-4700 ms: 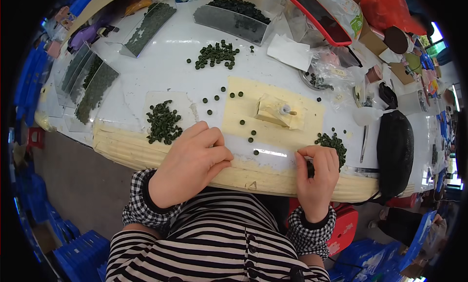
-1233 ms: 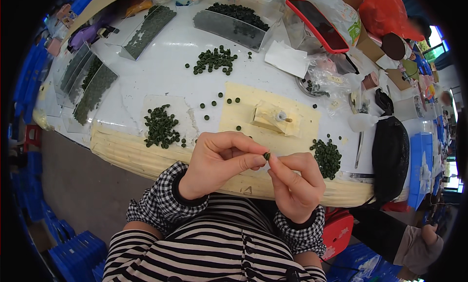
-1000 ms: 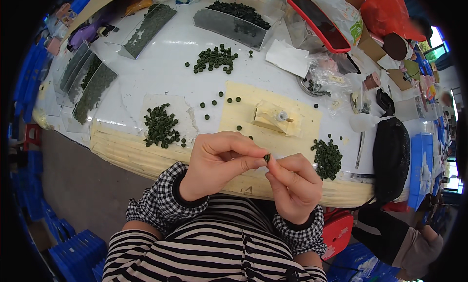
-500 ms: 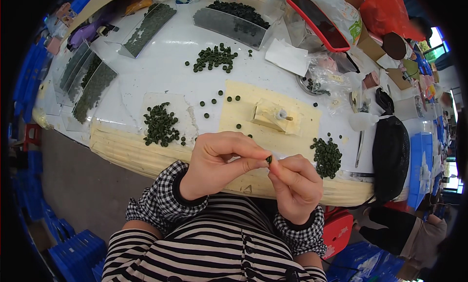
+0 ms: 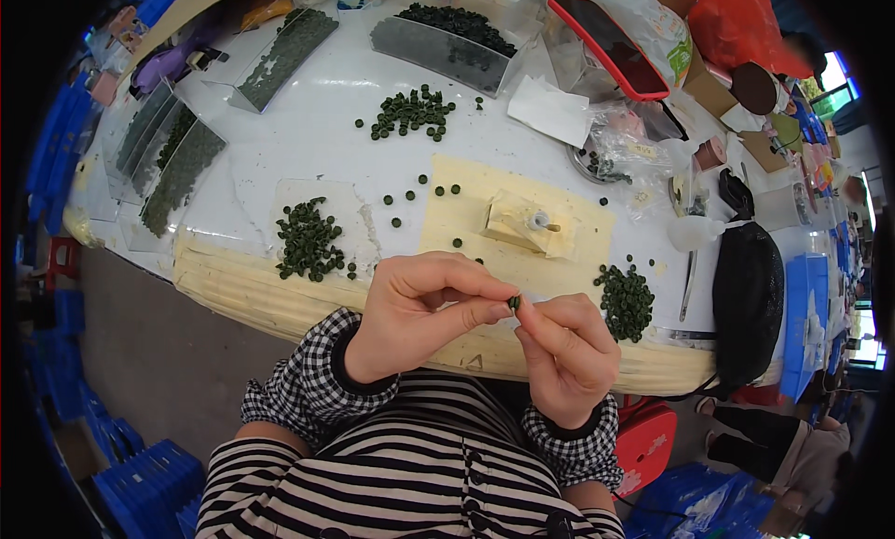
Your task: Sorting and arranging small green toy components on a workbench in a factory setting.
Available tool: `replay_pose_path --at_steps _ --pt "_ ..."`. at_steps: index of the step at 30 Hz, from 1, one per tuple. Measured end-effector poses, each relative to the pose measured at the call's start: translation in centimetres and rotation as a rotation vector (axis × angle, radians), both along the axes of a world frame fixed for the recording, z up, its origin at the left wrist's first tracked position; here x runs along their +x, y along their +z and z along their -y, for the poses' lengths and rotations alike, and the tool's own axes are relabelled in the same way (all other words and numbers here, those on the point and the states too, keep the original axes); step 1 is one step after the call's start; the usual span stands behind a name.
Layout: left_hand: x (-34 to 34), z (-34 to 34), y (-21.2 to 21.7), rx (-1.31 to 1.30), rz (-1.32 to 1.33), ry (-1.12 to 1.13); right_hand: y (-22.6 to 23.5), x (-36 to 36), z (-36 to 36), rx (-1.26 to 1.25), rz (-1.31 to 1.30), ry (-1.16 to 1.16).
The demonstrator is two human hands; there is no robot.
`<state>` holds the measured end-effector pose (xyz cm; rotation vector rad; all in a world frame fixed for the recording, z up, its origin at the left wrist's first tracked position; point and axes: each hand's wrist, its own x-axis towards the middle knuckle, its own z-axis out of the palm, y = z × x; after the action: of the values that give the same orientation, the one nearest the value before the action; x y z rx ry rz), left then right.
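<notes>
Over the table's near edge, my left hand [image 5: 410, 306] pinches a small dark green round piece [image 5: 514, 302] between thumb and fingertips. From the other side, the closed fingertips of my right hand [image 5: 573, 348] press against the same piece, so both hands hold it. Similar dark green pieces lie in a heap [image 5: 309, 241] left of my hands and in another heap [image 5: 626, 302] to the right. Farther back is a third, looser group [image 5: 410, 112]. A yellowish block with a small upright peg [image 5: 529, 224] rests on a pale yellow sheet [image 5: 447, 217] just beyond my fingers.
Clear-sided trays of green pieces [image 5: 443, 49] stand at the back and left. A red-cased phone [image 5: 611, 47] leans at the back right, near a white paper [image 5: 548, 108] and plastic bags. A black bag [image 5: 749, 297] hangs at the right edge. Another person [image 5: 802, 450] is at far right.
My hands stay nearly in place, with the green piece turned slightly between the fingertips. The person at far right has shifted, with the legs now more in view.
</notes>
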<state>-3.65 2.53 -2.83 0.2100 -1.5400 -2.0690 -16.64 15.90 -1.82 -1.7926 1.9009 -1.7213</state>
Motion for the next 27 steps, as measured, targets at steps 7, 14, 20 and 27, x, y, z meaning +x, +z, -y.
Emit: replay_pose_path --at_steps 7,14,20,27 --pt "0.00 -0.12 -0.16 0.054 0.014 -0.015 0.05 -0.33 0.09 -0.004 -0.038 0.039" --pt "0.04 -0.17 -0.26 0.099 0.029 -0.026 -0.11 -0.73 0.14 0.002 -0.091 0.056" --pt "-0.01 -0.03 -0.30 -0.082 0.025 0.020 -0.38 -0.55 0.08 0.001 -0.001 0.068" --pt "0.04 -0.17 -0.30 -0.014 0.021 0.023 -0.29 -0.53 0.06 0.010 0.003 0.079"
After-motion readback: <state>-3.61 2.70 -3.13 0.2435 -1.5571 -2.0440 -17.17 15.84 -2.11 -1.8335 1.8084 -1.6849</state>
